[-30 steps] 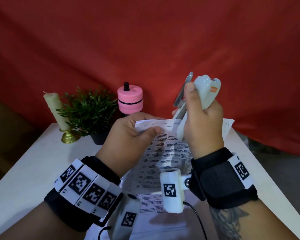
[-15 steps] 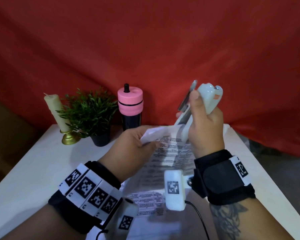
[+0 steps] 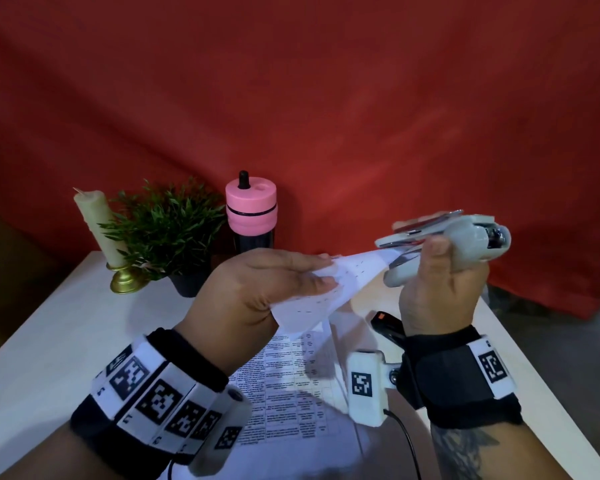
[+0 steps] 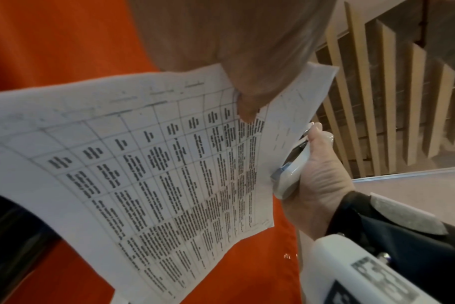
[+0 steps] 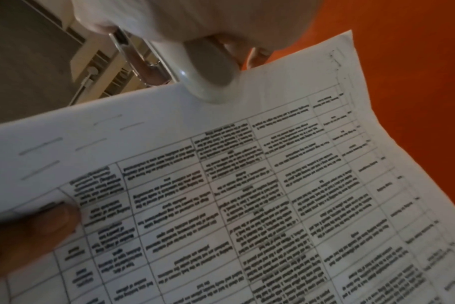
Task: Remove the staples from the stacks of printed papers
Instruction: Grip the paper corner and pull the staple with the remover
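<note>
A stack of printed papers [image 3: 329, 289] hangs in the air between my hands, its table of text plain in the left wrist view [image 4: 143, 164] and the right wrist view [image 5: 247, 185]. My left hand [image 3: 323, 271] pinches the stack near its upper edge, thumb [image 5: 39, 222] on the printed side. My right hand [image 3: 426, 254] grips a white stapler-type tool [image 3: 465, 237] with metal blades, lying almost level. The tool's tip [image 4: 291, 174] meets the stack's right corner. Whether a staple is caught there is hidden. A second printed stack [image 3: 284, 386] lies on the white table [image 3: 84, 341].
At the back left of the table stand a candle [image 3: 97, 226] in a brass holder, a small potted plant [image 3: 167, 233] and a pink-lidded bottle [image 3: 252, 209]. A black tool with an orange mark [image 3: 385, 323] lies under my right hand. A red cloth hangs behind.
My right hand has swung right and down, tipping the tool from upright to nearly level. The stack now stretches out between both hands, higher above the table.
</note>
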`<state>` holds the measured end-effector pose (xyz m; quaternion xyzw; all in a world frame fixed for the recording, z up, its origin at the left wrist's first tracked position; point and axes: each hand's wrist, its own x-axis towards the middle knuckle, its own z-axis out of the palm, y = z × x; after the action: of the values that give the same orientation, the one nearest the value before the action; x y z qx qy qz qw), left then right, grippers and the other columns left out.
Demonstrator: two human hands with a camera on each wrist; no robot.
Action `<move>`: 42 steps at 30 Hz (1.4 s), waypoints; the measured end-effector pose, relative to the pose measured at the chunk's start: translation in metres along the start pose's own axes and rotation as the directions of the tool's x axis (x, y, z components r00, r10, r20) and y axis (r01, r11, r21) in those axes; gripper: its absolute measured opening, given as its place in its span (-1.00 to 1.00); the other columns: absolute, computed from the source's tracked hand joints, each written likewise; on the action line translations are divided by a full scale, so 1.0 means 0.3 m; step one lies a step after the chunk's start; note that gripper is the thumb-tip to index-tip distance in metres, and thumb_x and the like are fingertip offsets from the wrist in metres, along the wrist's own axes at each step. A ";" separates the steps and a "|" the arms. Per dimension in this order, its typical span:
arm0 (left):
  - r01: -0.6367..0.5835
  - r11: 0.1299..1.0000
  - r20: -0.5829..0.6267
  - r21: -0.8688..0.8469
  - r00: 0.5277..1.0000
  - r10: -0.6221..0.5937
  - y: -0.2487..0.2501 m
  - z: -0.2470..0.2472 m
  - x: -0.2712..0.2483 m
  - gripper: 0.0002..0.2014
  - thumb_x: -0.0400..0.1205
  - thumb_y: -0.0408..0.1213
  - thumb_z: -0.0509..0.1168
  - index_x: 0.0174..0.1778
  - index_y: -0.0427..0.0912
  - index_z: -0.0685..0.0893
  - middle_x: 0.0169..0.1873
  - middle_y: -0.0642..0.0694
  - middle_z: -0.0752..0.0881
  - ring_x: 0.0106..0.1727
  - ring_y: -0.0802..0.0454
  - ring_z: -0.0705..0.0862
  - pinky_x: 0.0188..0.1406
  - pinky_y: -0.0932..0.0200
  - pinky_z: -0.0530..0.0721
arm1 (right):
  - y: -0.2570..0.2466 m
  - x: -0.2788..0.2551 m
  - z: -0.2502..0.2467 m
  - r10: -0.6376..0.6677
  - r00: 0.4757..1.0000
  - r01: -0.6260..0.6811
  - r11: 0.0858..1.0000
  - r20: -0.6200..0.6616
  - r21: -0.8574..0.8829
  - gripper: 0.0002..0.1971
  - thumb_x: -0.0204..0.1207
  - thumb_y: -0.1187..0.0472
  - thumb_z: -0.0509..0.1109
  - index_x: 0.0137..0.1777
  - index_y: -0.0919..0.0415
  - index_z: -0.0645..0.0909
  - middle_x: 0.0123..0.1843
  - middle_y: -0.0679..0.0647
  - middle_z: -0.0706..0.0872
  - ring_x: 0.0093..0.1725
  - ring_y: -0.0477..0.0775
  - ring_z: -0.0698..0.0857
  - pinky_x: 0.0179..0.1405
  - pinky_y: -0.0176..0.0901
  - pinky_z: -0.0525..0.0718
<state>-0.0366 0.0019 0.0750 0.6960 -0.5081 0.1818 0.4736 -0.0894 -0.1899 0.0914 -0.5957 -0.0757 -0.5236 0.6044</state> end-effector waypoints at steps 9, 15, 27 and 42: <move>0.194 0.974 0.000 -0.117 0.981 -0.196 0.039 -0.003 0.017 -0.64 0.55 -0.48 0.38 0.20 -0.02 0.75 0.16 0.28 0.74 0.21 0.30 0.70 0.23 0.34 0.63 | 0.006 0.000 -0.003 0.071 0.996 -0.074 0.995 -0.052 -0.071 -0.58 0.40 -0.43 0.34 -0.39 -0.11 0.63 -0.52 -0.30 0.59 -0.46 -0.33 0.57 -0.41 -0.33 0.51; 0.447 0.862 -0.031 -0.237 0.884 -0.467 0.054 0.009 0.034 -0.81 0.65 -0.30 0.33 0.08 0.01 0.79 -0.06 0.25 0.82 0.00 0.34 0.76 0.00 0.45 0.66 | -0.034 0.058 0.052 0.344 0.939 -0.345 0.930 -0.032 -0.127 -0.52 0.40 -0.31 0.31 -0.22 0.14 0.70 -0.25 0.27 0.79 -0.20 0.32 0.78 -0.17 0.11 0.75; 0.548 0.740 0.005 -0.390 0.805 -0.594 0.058 0.027 0.022 -0.81 0.64 -0.32 0.32 0.11 -0.08 0.78 0.00 0.13 0.84 0.08 0.22 0.78 0.13 0.20 0.73 | -0.072 0.069 0.087 0.362 0.930 -0.365 0.902 -0.056 -0.231 -0.56 0.49 -0.25 0.28 -0.32 0.12 0.63 -0.38 0.15 0.73 -0.23 0.28 0.78 -0.15 0.20 0.77; 0.526 0.730 0.069 -0.436 0.829 -0.555 0.061 0.047 0.016 -0.79 0.61 -0.37 0.34 0.12 -0.11 0.76 0.02 0.06 0.84 0.12 0.12 0.78 0.16 0.19 0.71 | -0.047 0.070 0.091 0.229 0.972 -0.236 0.946 -0.059 -0.223 -0.59 0.39 -0.30 0.32 -0.41 0.02 0.61 -0.48 0.03 0.68 -0.43 0.13 0.71 -0.37 -0.05 0.67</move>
<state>-0.0541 -0.0132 0.0803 0.6825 -0.2951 -0.0599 0.6660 -0.0758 -0.1758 0.1233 -0.6575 0.0654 -0.4634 0.5906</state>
